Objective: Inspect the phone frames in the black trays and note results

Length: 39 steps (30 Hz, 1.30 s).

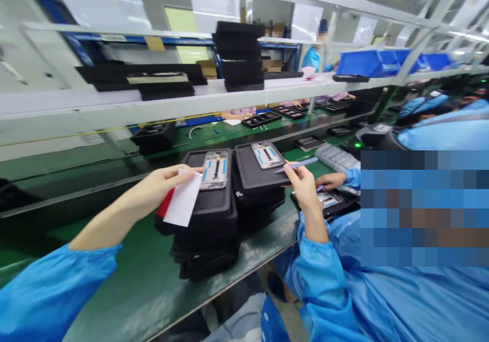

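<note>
Took the left tray stack (210, 230) as reference for all positions. Under it, ran a green bench (126, 281) outward on every side. Above and behind it, carried more black trays (240, 51) on a white shelf, with blue bins (367, 62) far off to the upper right. Touching its right side, stood a second tray stack (260, 179), its top tray tilted. To the right of both stacks, showed a co-worker's hand (331, 180) in a blue sleeve, resting on another tray. On top of the reference stack, lay one phone frame (215, 169) face up with blue strips in place; on the second stack to the right, lay a second phone frame (266, 154) of the same kind. At the upper left edge of the reference stack, kept the left hand (164, 181) pinched closed on a white card (183, 199) backed by a red piece (165, 204), the card overlapping the stack's near corner just beside the first frame. To the right of the reference stack, past the second stack, kept the right hand (303, 186) closed around a purple stylus (300, 164), tip aimed toward the second frame without touching it. Judged as part-way: both top trays loaded, neither frame under a hand or tool. Could not tell the contents of the lower trays.
</note>
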Tool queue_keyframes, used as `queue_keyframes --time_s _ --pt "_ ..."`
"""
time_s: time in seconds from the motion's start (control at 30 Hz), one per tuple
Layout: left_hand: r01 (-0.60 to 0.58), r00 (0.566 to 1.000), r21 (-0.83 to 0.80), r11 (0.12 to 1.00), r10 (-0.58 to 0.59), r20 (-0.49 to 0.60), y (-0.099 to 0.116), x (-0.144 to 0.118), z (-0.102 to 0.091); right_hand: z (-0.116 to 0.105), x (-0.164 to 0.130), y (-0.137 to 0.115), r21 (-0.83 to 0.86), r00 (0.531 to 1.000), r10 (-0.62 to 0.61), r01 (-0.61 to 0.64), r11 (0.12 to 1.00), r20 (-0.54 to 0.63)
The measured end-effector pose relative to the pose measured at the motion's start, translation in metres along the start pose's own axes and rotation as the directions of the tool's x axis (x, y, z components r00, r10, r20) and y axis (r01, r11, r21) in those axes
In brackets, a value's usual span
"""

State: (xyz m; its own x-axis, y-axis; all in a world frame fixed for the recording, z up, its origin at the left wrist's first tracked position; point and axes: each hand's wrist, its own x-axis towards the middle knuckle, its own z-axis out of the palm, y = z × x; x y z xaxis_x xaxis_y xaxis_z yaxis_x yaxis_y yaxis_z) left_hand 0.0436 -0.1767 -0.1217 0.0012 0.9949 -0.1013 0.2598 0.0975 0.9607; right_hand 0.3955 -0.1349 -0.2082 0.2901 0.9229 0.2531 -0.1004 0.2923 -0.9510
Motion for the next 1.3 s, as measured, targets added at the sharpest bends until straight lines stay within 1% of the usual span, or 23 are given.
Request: queue_keyframes --time_s 0.13,0.27,0.4,0.53,0.67,0.77,0.87,0.93,1.03,1.17,1.23,1.3 --pt "-0.008 1.000 -0.026 1.000 0.008 -0.002 0.001 0.000 0.000 -0.005 0.008 0.001 -0.002 0.999 -0.036 0.036 0.999 0.006" --pt "-0.049 0.999 -0.028 0.998 0.049 0.016 0.000 -0.001 0.000 -0.002 0.001 0.001 -0.012 0.999 -0.043 0.044 0.999 0.032" --pt "-0.093 0.995 -0.052 0.994 0.094 0.032 -0.001 -0.002 0.002 0.005 -0.008 0.000 -0.009 1.000 -0.014 0.015 1.000 0.016" --pt "-0.119 0.993 -0.099 0.988 0.119 -0.001 -0.003 -0.003 0.004 0.009 -0.014 0.003 -0.010 1.000 0.015 -0.015 1.000 0.005" --pt "-0.138 0.990 -0.127 0.982 0.133 -0.050 -0.006 -0.004 0.000 0.010 -0.019 0.007 -0.024 1.000 0.022 -0.022 0.999 -0.008" --pt "-0.157 0.986 -0.133 0.979 0.146 -0.086 -0.010 -0.005 -0.008 0.010 -0.020 0.008 -0.056 1.000 -0.002 0.002 0.998 0.011" --pt "-0.157 0.985 -0.124 0.980 0.146 -0.092 -0.014 -0.005 -0.014 0.009 -0.017 0.005 -0.106 0.997 -0.048 0.054 0.993 0.055" --pt "-0.153 0.986 -0.117 0.981 0.143 -0.090 -0.015 -0.005 -0.015 0.008 -0.014 0.004 -0.148 0.995 -0.070 0.081 0.986 0.076" --pt "-0.137 0.988 -0.093 0.986 0.129 -0.088 -0.014 -0.007 -0.012 0.004 -0.008 0.006 -0.204 0.993 -0.080 0.096 0.974 0.084" --pt "-0.145 0.983 -0.034 0.989 0.140 -0.121 -0.010 -0.011 -0.008 -0.001 -0.012 0.011 -0.217 0.997 -0.079 0.083 0.973 0.025" --pt "-0.143 0.982 -0.002 0.990 0.141 -0.123 -0.010 -0.012 -0.009 0.000 -0.023 0.013 -0.205 0.995 -0.095 0.088 0.975 -0.027" --pt "-0.136 0.985 0.046 0.990 0.140 -0.104 -0.016 -0.012 -0.011 0.005 -0.038 0.013 -0.207 0.988 -0.145 0.131 0.969 -0.054"
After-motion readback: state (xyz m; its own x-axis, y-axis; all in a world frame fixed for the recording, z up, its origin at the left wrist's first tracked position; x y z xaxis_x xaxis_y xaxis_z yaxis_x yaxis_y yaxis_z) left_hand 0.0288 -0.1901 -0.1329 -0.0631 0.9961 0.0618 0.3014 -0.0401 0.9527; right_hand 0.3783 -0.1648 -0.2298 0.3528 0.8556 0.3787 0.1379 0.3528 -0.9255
